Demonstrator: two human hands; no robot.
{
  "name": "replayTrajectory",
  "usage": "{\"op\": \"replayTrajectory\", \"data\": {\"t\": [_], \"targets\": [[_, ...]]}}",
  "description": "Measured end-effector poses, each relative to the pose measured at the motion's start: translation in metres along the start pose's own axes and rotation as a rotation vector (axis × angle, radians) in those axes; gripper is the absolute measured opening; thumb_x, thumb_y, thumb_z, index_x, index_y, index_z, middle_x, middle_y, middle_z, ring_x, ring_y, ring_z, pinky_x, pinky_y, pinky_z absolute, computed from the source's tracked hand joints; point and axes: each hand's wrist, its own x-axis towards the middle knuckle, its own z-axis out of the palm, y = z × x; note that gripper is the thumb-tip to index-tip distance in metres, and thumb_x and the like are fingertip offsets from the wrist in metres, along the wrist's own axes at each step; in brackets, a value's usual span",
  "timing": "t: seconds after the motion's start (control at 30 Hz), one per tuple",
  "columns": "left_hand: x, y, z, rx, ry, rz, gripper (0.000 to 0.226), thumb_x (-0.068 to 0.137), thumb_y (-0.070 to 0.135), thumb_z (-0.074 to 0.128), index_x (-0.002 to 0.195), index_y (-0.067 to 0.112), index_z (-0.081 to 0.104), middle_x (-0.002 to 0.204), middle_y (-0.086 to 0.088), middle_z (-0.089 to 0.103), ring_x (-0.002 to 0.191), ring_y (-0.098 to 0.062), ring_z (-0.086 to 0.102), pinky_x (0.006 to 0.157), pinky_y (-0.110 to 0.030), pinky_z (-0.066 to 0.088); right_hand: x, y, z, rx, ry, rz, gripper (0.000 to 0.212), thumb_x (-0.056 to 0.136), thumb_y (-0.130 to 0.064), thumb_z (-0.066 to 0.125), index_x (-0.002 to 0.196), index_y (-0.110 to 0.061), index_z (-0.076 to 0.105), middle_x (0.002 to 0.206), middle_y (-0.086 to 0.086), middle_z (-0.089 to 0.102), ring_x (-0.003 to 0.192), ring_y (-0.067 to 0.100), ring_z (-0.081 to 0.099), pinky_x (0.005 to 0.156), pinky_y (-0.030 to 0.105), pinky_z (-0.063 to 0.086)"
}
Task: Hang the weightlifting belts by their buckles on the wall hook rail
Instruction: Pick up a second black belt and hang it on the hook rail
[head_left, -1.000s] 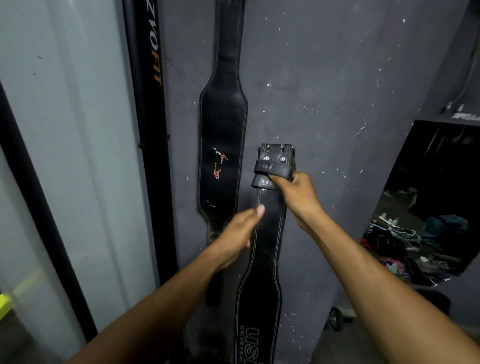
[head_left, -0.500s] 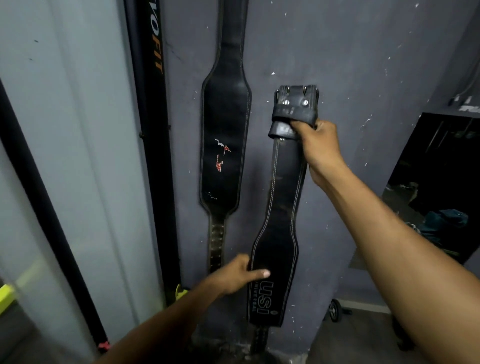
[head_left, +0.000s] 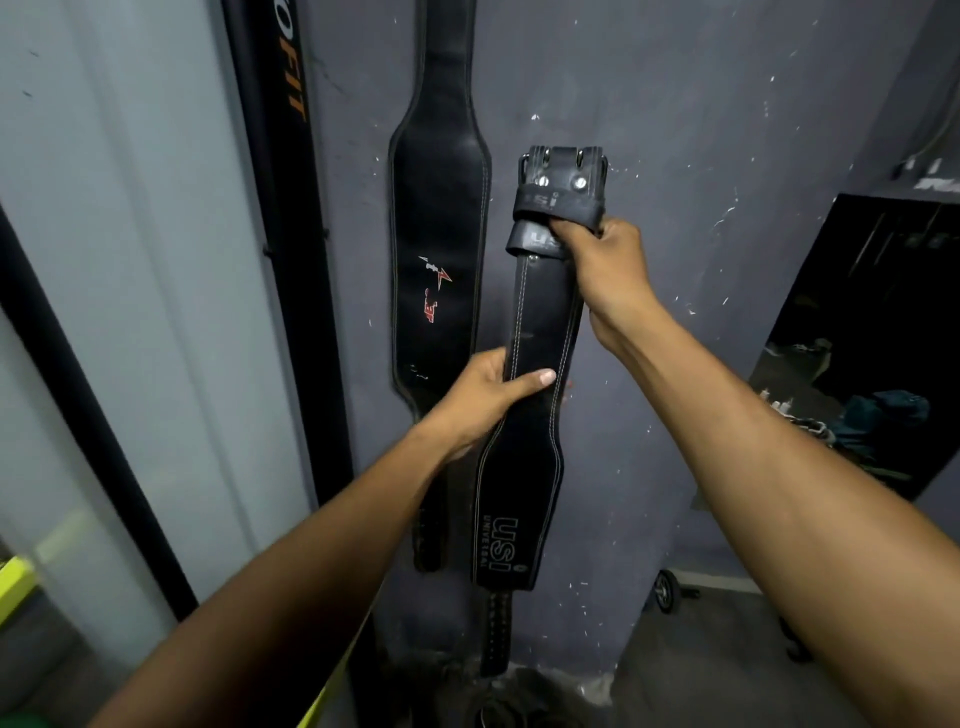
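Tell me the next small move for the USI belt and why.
Probably raise the USI belt higher: the right hand grips it just below the buckle, the left hand steadies the strap, and no hook is in view; the hung belt runs above the frame.

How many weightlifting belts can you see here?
2. One belt with a red logo hangs on the wall, its top out of view. The USI belt is held by the right hand and left hand.
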Motion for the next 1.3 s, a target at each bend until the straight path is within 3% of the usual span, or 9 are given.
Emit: {"op": "replayTrajectory", "data": {"t": [0.17,0.27,0.43,0.57,0.7,0.83,1.03,1.17,1.3], "targets": [[-0.024,-0.072,-0.025,0.340,-0.121,-0.292,0.053,0.077,0.034,0.089,0.123,0.023,0.067,0.114,0.007,0.077,0.107,-0.008,0.072,0.104,-0.035,0.053,0.007,-0.018,-0.007,0.048,0.026,-0.002,0.010,0.094,-0.008,0.068,0.089,-0.010,0.076,0.076,-0.002,0.075,0.069,0.009,0.071,0.066,0.024,0.058],[-0.045,-0.143,-0.042,0.292,-0.050,-0.470,0.091,0.054,0.052,0.098,0.130,0.018,0.061,0.122,-0.001,0.075,0.111,-0.017,0.072,0.104,-0.042,0.055,0.008,-0.022,-0.011,0.054,0.031,-0.013,0.008,0.094,-0.009,0.069,0.092,-0.008,0.077,0.079,0.001,0.077,0.074,0.013,0.073,0.071,0.029,0.060],[-0.043,-0.236,-0.063,0.393,-0.116,-0.529,0.098,0.043,0.062,0.098,0.127,0.029,0.060,0.119,0.008,0.074,0.110,-0.011,0.071,0.103,-0.043,0.055,0.002,-0.015,-0.010,0.041,0.021,0.015,0.009,0.094,-0.010,0.069,0.090,-0.009,0.076,0.086,0.007,0.075,0.079,0.018,0.072,0.073,0.032,0.060],[-0.047,-0.182,-0.044,0.390,-0.136,-0.482,0.087,0.055,0.057,0.097,0.127,0.022,0.063,0.119,0.005,0.075,0.110,-0.012,0.072,0.105,-0.041,0.054,0.003,-0.008,-0.014,0.003,0.023,0.007,0.013,0.094,-0.013,0.070,0.083,-0.012,0.076,0.084,0.006,0.074,0.079,0.017,0.070,0.072,0.031,0.057],[-0.036,-0.081,-0.014,0.153,-0.186,-0.248,0.037,0.087,0.024,0.079,0.122,0.017,0.068,0.120,0.001,0.076,0.115,-0.015,0.071,0.103,-0.031,0.053,0.002,0.003,-0.015,-0.063,-0.027,0.005,0.013,0.093,-0.016,0.072,0.082,-0.015,0.078,0.078,-0.004,0.078,0.077,0.013,0.073,0.076,0.033,0.059],[-0.001,0.012,0.002,-0.198,-0.052,-0.007,0.058,0.098,0.043,0.056,0.145,0.009,0.051,0.145,-0.004,0.059,0.141,-0.018,0.049,0.123,-0.042,0.032,-0.008,0.020,-0.011,-0.246,-0.096,0.022,0.021,0.084,-0.035,0.073,0.093,-0.019,0.081,0.094,0.001,0.082,0.098,0.021,0.077,0.093,0.047,0.061],[0.026,0.065,0.008,-0.300,0.116,0.056,0.034,0.110,0.024,0.042,0.113,0.001,0.068,0.097,-0.018,0.077,0.086,-0.025,0.077,0.084,-0.036,0.063,-0.011,0.029,-0.019,-0.553,-0.231,0.078,0.028,0.093,-0.047,0.065,0.093,-0.021,0.077,0.089,-0.001,0.075,0.089,0.021,0.072,0.090,0.050,0.061],[0.031,0.056,0.019,-0.329,0.161,0.090,0.026,0.109,0.017,0.044,0.109,0.004,0.067,0.093,-0.015,0.075,0.079,-0.021,0.076,0.074,-0.031,0.063,-0.010,0.047,-0.025,-0.426,-0.299,0.092,0.043,0.087,-0.057,0.061,0.124,-0.035,0.070,0.114,-0.012,0.076,0.111,0.013,0.070,0.104,0.050,0.055],[0.037,0.058,0.023,-0.304,0.178,0.134,0.020,0.108,0.017,0.049,0.106,0.008,0.066,0.089,-0.012,0.075,0.078,-0.019,0.074,0.078,-0.032,0.061,-0.054,0.087,-0.032,-0.196,-0.230,0.051,0.038,0.097,-0.030,0.068,0.132,-0.039,0.056,0.126,-0.016,0.072,0.123,0.006,0.066,0.112,0.038,0.050]]}}
